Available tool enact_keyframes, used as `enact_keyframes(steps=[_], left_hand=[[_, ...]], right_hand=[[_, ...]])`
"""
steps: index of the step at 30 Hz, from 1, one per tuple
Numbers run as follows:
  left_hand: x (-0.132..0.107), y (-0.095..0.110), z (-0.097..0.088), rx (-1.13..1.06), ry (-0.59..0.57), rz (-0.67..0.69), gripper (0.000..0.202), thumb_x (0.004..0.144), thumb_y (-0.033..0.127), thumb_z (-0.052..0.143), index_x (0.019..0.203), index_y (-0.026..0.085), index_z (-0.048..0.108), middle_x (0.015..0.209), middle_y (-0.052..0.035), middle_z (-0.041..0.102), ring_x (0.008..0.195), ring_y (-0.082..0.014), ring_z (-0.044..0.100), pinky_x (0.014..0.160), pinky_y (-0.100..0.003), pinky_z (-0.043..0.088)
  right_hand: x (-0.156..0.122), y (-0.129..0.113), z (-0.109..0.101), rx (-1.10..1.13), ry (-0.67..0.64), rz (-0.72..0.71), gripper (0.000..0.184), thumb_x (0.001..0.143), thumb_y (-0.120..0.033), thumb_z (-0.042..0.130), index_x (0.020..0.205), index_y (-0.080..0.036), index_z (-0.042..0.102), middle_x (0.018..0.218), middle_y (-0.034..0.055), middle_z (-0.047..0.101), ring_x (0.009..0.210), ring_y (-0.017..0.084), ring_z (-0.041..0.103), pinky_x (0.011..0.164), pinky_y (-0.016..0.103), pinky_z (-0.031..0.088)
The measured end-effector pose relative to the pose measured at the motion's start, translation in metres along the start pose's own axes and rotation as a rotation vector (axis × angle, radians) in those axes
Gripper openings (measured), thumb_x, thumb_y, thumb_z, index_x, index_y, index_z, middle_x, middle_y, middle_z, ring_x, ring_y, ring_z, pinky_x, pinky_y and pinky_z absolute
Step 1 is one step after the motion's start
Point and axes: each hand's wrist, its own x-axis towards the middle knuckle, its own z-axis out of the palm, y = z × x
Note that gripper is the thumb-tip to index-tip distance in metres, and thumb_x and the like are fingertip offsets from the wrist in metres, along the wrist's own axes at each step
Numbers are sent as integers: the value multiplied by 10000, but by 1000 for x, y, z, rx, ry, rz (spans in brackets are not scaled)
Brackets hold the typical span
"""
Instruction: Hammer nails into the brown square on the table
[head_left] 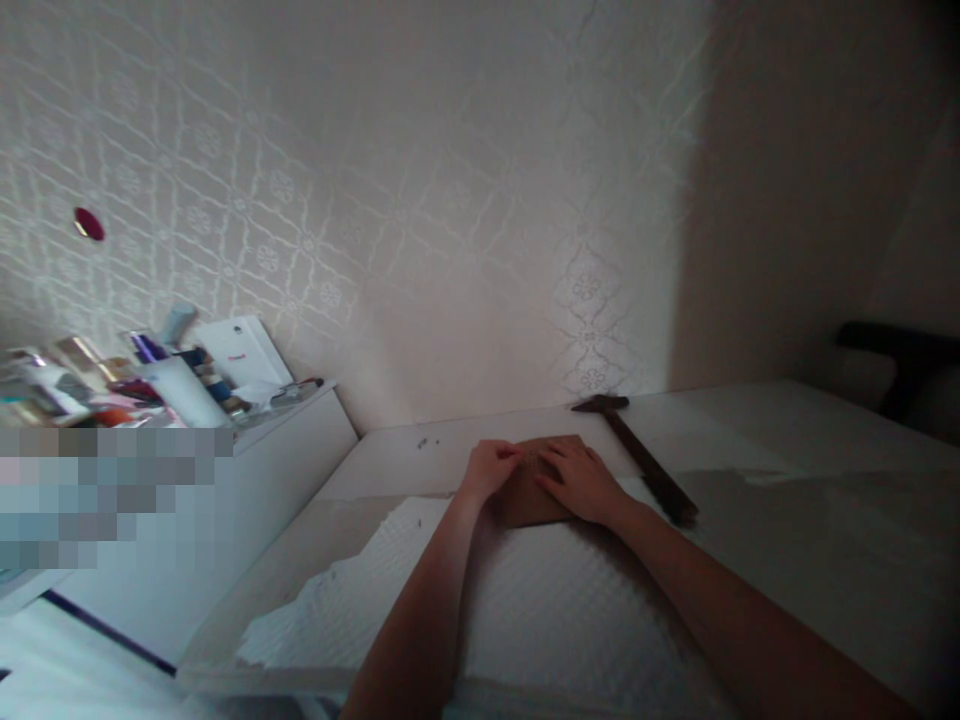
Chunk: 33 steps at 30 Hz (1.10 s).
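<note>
A flat brown board [531,505], whose material I cannot tell for sure, lies on a white quilted sheet [555,590]. At its left edge, my left hand [491,468] is closed, with curled fingers gripping the board there. Lying over its right part is my right hand [583,482], fingers flat and slightly spread. Tiny marks or bits show faintly on the board between the hands, too small to name. To the right of my right hand, a hammer [649,465] with a dark handle rests on the white surface, its head near the wall.
Several small dark bits [427,442] lie beyond my left hand. A white cabinet [277,490] stands at the left, crowded on top with bottles [187,392] and a white box [244,352]. Patterned wall [465,250] rises behind. A black armrest-like shape [892,345] is at the right.
</note>
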Motion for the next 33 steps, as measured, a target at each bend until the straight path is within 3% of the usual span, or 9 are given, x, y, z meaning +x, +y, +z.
enact_keyframes(steps=[11,22,28,33], left_hand=[[6,-12,3,-134,-61,-56,177,751,170,613,871,147,742,862,-59,735,825,-173,657,776,-264,495],[7,-10,1,-349,-95,-117,167,673,59,627,784,139,722,780,-36,726,760,-142,647,758,-247,495],[8,-9,3,-298,-72,-105,176,701,76,605,822,134,720,826,-61,726,780,-154,654,772,-270,497],[5,-3,-5,-120,-17,-86,206,761,152,566,908,147,711,949,-80,717,897,-184,650,837,-290,485]], right_hand=[[1,2,0,8,12,-20,478,878,-393,416,1281,-165,535,1390,127,462,1300,252,365,1066,442,245],[1,2,0,8,1,-15,506,873,-396,413,1307,-155,512,1408,124,444,1294,260,371,1068,451,239],[1,3,3,10,18,-17,490,866,-392,438,1288,-161,529,1395,127,457,1289,261,376,1059,455,254],[1,-1,-5,0,97,12,440,876,-318,416,1271,-166,536,1335,118,519,1225,237,444,1039,416,295]])
